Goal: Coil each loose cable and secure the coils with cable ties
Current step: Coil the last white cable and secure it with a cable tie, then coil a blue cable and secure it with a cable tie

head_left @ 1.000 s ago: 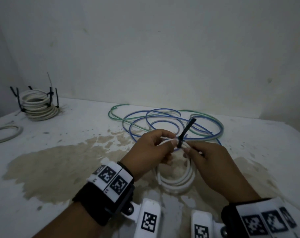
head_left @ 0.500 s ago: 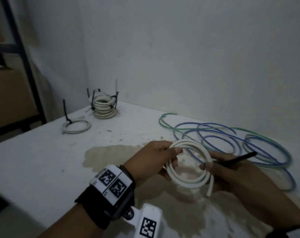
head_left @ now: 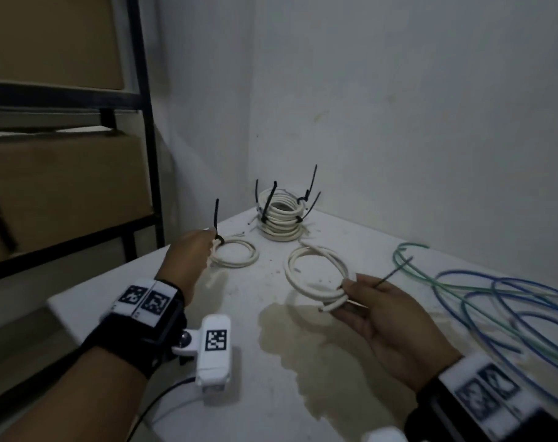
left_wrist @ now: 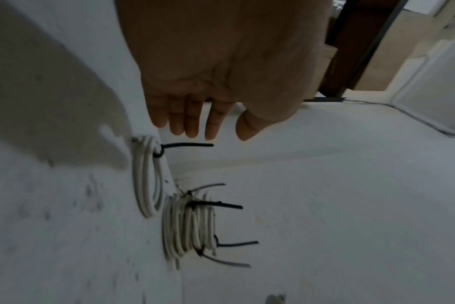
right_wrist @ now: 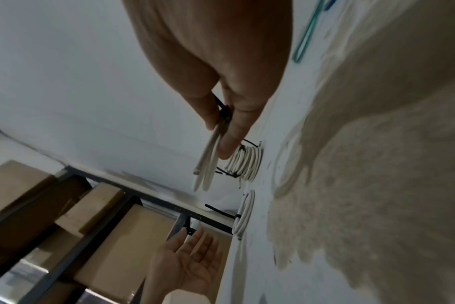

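now the right hand (head_left: 371, 309) pinches the tied white coil (head_left: 316, 275) at centre frame, left hand (head_left: 188, 256) fingers (left_wrist: 190, 121) straight and apart; set it flat beside the stack (head_left: 281, 218).

White tabletop (head_left: 383, 250) marked by a brownish irregular stain (head_left: 303, 355) near the front, pale plaster wall (head_left: 399, 106) set behind, black metal shelving frame (head_left: 143, 122) stood at left, loaded with brown cardboard boxes (head_left: 64, 193)

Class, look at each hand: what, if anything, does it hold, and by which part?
The right hand pinches the white coil at its near edge, where the black tie wraps it. The left hand is open, holding nothing.
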`<action>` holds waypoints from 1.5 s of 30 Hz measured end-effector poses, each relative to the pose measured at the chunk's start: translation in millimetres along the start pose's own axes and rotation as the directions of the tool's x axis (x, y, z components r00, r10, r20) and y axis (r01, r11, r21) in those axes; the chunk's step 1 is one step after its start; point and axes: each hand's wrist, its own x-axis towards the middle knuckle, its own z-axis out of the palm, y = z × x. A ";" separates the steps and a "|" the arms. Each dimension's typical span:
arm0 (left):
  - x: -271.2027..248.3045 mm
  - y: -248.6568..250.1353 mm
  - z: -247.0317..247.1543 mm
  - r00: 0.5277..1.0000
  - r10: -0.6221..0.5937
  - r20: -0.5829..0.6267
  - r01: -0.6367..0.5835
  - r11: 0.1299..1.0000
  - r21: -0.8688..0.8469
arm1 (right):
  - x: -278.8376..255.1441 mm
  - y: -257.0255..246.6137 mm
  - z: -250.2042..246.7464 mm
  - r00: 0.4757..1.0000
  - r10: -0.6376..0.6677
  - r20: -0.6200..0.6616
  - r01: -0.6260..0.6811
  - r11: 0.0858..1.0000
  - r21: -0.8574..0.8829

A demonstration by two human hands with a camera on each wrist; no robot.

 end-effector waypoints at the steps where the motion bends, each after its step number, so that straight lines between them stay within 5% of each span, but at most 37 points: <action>1: 11.1 -3.2 -4.1 1.000 -0.027 0.004 0.027 1.000 -0.006 | 11.0 2.7 10.1 1.000 -0.010 -0.003 0.010 0.999 -0.038; 10: 47.8 -33.6 -14.1 0.984 -0.171 0.055 0.180 0.930 -0.321 | 96.7 10.7 81.2 0.996 -0.047 0.075 0.074 0.903 -0.424; 21: 63.0 -48.2 -13.5 0.992 -0.119 0.037 0.124 0.960 -0.249 | 195.5 37.7 119.0 0.997 -0.073 0.017 0.064 0.705 -0.706; 28: 66.9 -53.5 -15.5 0.996 -0.065 0.054 0.073 0.983 -0.168 | 211.9 45.9 124.3 0.994 -0.074 0.080 0.108 0.722 -0.684; 32: 68.7 -55.1 -16.8 0.997 -0.066 0.048 0.072 0.985 -0.157 | 212.7 44.2 125.9 0.983 -0.131 0.130 0.182 0.573 -0.799; 39: 67.2 -54.5 -16.3 0.996 -0.074 0.045 0.080 0.986 -0.150 | 216.9 44.7 121.6 0.976 -0.124 0.178 0.216 0.474 -0.854; 45: 68.8 -55.4 -15.9 0.995 -0.092 0.035 0.097 0.980 -0.173 | 223.1 48.5 111.4 0.985 -0.118 0.127 0.172 0.557 -0.813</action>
